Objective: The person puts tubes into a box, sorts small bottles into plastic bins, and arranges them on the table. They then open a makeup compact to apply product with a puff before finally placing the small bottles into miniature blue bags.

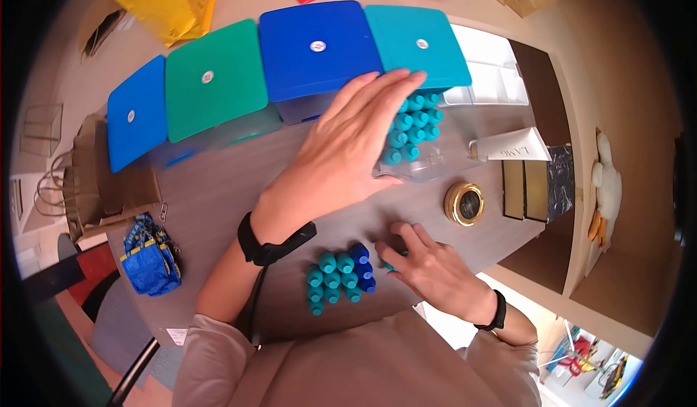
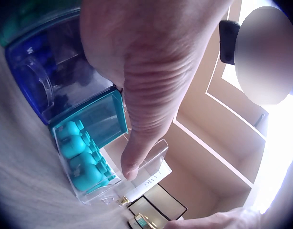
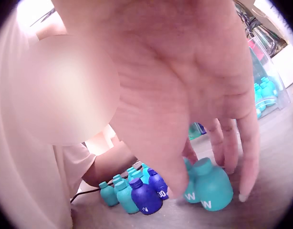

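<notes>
The table (image 1: pixel 218 189) runs from the lower left to the right of the head view, where its edge drops beside shelving. Four lidded boxes line the upper part of the frame; the teal-lidded box (image 1: pixel 417 44) is the rightmost, with a white tray (image 1: pixel 494 73) just beside it. Bare tabletop shows at centre left, between the boxes and the person's body. A gold-lidded jar (image 1: pixel 465 204) and a white tube (image 1: pixel 508 147) lie at centre right, near the table edge. The left hand (image 1: pixel 348 145) lies at frame centre with its fingers straight and together, pressed against a clear bin (image 1: pixel 414 164) that holds teal bottles (image 1: pixel 414 124); the left wrist view shows the thumb (image 2: pixel 137 152) against the bin's clear wall. The right hand (image 1: pixel 432 265) rests at lower centre, fingers bent downward onto the table. The right wrist view shows the fingertips (image 3: pixel 223 162) around a teal bottle (image 3: pixel 211 188), touching it; whether the grip is closed cannot be told. A cluster of bottles (image 1: pixel 341 273), teal and dark blue, stands just left of the right hand, below the left wrist, well apart from the bin.
</notes>
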A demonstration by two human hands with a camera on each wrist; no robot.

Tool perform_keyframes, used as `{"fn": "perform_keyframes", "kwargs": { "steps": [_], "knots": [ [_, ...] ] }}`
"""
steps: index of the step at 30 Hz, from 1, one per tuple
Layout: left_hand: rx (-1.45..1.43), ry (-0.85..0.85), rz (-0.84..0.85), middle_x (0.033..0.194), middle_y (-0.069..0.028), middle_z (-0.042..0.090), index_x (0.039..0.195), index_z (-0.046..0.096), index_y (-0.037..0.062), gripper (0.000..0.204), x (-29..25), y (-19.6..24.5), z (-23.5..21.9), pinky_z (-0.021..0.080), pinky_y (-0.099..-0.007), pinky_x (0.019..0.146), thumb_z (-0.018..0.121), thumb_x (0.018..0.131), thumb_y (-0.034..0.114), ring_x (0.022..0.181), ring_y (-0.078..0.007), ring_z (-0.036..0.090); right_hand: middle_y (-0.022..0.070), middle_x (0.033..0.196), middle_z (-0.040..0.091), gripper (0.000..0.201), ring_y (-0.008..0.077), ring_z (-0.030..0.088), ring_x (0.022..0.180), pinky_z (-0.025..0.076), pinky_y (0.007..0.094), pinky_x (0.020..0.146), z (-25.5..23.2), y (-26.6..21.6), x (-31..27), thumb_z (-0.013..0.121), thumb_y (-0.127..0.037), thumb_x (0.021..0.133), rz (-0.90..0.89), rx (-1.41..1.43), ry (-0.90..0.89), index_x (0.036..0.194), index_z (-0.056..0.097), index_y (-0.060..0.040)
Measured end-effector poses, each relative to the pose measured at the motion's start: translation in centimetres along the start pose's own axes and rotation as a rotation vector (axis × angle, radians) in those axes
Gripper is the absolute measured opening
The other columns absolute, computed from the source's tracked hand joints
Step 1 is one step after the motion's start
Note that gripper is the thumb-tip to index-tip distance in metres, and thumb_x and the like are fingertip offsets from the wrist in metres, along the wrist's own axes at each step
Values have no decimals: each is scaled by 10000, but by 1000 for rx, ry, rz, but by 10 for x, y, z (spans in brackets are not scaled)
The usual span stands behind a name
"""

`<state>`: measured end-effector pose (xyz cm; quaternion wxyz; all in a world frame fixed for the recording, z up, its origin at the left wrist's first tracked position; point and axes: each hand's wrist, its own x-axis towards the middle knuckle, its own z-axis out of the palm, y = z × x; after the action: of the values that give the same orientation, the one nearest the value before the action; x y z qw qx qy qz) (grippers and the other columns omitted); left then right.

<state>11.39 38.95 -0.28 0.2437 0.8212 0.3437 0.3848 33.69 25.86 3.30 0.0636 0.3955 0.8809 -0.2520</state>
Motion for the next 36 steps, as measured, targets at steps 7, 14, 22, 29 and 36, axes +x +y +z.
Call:
{"fn": "perform_keyframes", "kwargs": {
  "steps": [7,14,22,29,36],
  "knots": [
    [74,-44,-30,1707,-104,500,1653,334,60,1249,3,3,-2,291,-551,1333,1016,609,120,1586,-352,412,124,1143,572,430,254,650,1111,637,342,685,8,12,-9,730,11,805,-113,-58,62,1229,675,-36],
    [68,-54,-59,1713,-106,484,1656,342,72,1252,4,4,-4,290,-550,1334,1023,607,134,1593,-354,404,105,1124,618,378,230,685,1068,640,328,697,-9,21,-15,733,-18,812,-154,-49,57,1189,710,-11],
    [7,-9,-32,1676,-160,482,1680,366,108,1247,2,3,-3,314,-540,1327,1025,621,136,1555,-372,444,160,1121,700,434,366,737,928,620,432,761,-107,41,21,771,82,808,-27,-19,543,1233,735,4],
    [-13,37,13,1635,-187,501,1689,360,109,1258,-1,-1,-1,338,-529,1315,1018,616,126,1533,-366,467,183,1095,730,334,424,709,960,575,516,859,-121,76,73,819,80,788,-2,-10,193,1107,754,3],
    [-17,76,40,1642,-171,500,1685,349,65,1261,-4,-5,3,356,-508,1305,1010,612,113,1521,-350,481,217,974,754,278,445,709,985,581,503,879,-121,79,95,855,45,756,68,-121,29,1014,758,8]
  ]
}}
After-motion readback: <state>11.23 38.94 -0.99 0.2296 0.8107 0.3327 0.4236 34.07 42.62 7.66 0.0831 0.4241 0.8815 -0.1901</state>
